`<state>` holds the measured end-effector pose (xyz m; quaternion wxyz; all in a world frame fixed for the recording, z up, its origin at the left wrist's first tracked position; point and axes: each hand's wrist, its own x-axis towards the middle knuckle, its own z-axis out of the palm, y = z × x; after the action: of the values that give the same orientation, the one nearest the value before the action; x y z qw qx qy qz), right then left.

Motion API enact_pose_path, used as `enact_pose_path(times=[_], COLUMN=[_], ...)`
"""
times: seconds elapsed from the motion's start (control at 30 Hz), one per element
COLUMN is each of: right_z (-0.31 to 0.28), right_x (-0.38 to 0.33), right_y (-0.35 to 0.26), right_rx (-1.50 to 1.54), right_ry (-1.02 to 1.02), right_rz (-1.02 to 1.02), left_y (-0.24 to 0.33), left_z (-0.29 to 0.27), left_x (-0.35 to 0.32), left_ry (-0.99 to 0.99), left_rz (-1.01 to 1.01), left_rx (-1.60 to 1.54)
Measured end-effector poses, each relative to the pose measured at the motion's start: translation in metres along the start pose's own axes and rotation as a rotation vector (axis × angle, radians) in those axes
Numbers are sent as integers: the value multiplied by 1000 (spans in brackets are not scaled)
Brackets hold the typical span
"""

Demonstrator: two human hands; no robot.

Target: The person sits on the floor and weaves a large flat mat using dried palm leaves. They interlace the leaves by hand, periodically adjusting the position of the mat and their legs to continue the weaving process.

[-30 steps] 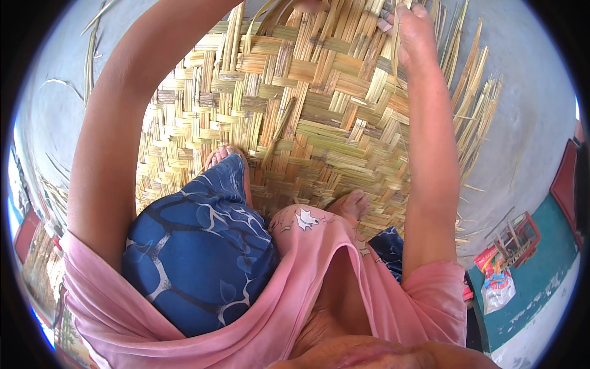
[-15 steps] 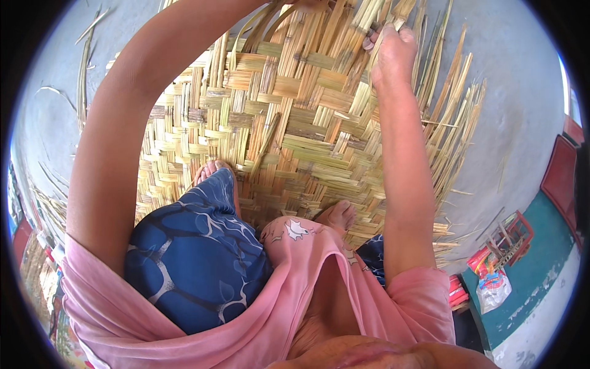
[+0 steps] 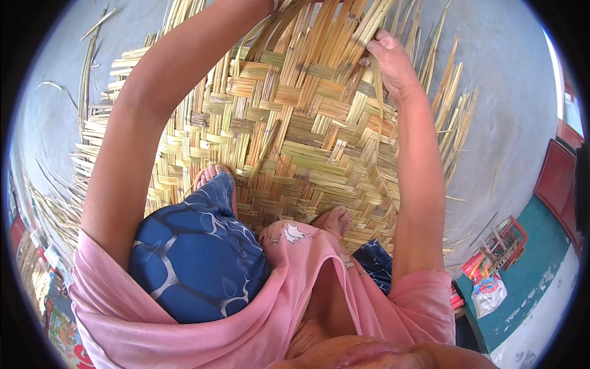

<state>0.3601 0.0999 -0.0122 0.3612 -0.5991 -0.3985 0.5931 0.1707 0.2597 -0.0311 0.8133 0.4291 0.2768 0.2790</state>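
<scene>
A large woven mat (image 3: 295, 141) of flat straw-coloured and greenish strips spreads over the floor under my bare feet. At its far side, loose strip ends (image 3: 335, 31) stand up in a bundle. My right hand (image 3: 391, 61) is closed on the right edge of this bundle, thumb and fingers pinching the strips. One thin strip (image 3: 377, 92) hangs from beside these fingers down over the weave. My left hand reaches the top edge near the bundle's left side; little beyond the wrist (image 3: 276, 5) shows, and its fingers are out of sight. Darker bent strips (image 3: 265, 37) lie beside it.
Unwoven ends fan out from the mat's left (image 3: 92, 144) and right sides (image 3: 458, 117) over the grey floor (image 3: 504, 111). To the right, a green ledge (image 3: 541, 258) bears a small red-framed rack (image 3: 507, 243) and a red-and-clear packet (image 3: 485, 286). Loose stalks (image 3: 86, 67) lie at far left.
My right hand has turned and now grips the bundle's right edge. A thin strip now trails below it across the weave. The view has shifted slightly, showing more of the mat's left side.
</scene>
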Motion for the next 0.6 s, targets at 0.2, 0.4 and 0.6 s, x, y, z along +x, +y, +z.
enact_pose_path(times=[0.2,0.4,0.6], right_z=[-7,-5,-17], right_x=[13,0,-1], right_y=[1,-26,-35], right_rx=[-51,-247,-687], right_ry=[-6,-20,8], right_rz=[76,82,-19], left_y=[17,34,31], left_z=[-12,-28,-42], left_x=[-22,-65,-115], left_ry=[125,116,303], left_rz=[136,183,235], left_rx=[-158,49,122])
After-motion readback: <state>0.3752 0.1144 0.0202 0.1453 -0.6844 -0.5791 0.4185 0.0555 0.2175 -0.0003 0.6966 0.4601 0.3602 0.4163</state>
